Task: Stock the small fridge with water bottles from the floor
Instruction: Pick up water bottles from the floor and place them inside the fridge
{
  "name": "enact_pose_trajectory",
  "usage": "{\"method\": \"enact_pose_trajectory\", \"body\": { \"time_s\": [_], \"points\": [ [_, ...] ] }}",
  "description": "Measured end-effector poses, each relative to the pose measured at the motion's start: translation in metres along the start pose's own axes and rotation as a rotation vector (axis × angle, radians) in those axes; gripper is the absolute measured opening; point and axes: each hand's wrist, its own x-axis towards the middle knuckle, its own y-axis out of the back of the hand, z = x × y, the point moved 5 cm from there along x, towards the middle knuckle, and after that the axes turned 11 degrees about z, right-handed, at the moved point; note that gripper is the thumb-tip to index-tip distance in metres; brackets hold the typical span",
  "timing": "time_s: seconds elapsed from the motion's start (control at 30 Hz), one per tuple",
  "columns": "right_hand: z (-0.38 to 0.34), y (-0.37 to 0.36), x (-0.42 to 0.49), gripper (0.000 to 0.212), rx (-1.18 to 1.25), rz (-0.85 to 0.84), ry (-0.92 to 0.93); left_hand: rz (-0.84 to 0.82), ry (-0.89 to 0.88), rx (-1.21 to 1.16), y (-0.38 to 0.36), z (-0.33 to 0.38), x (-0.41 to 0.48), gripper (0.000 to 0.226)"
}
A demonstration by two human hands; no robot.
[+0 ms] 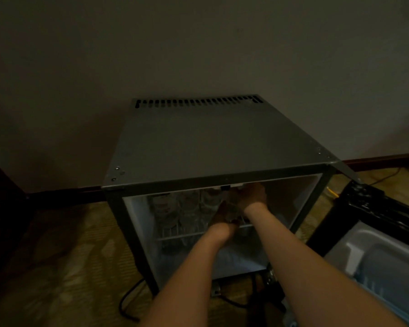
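Both hands are placed inside the small fridge (pixel 213 142), the right hand (pixel 250 197) higher and farther in than the left hand (pixel 224 218). Water bottles (pixel 175 208) are held on the wire shelf (pixel 182 234), just left of the hands. The open door (pixel 387 256) is set out to their right. A cable (pixel 128 300) is laid on the floor (pixel 57 267) below and left of them.

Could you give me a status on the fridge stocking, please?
Inside fridge: left hand, right hand apparently on one bottle; grip blurred. On wire shelf, left: other bottles. Open door at right, nothing blocking.
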Motion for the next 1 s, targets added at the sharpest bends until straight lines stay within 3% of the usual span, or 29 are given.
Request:
{"method": "enact_pose_trajectory", "body": {
  "time_s": [0.2,0.33,0.53,1.0],
  "points": [
    [0.007,-0.003,-0.005,0.051,-0.108,-0.070,0.024,-0.036,0.019,-0.066,0.002,-0.004,-0.013,0.051],
    [0.010,0.008,-0.020,0.046,-0.197,-0.114,0.043,-0.081,0.093,-0.082,0.004,-0.013,-0.034,0.038],
    [0.025,0.041,-0.048,0.025,-0.121,-0.110,0.014,-0.115,0.106,0.062,0.008,-0.008,-0.073,0.037],
    [0.052,0.142,-0.109,0.036,-0.145,-0.149,0.150,-0.084,-0.006,0.228,0.005,0.017,-0.145,0.036]
  ]
}}
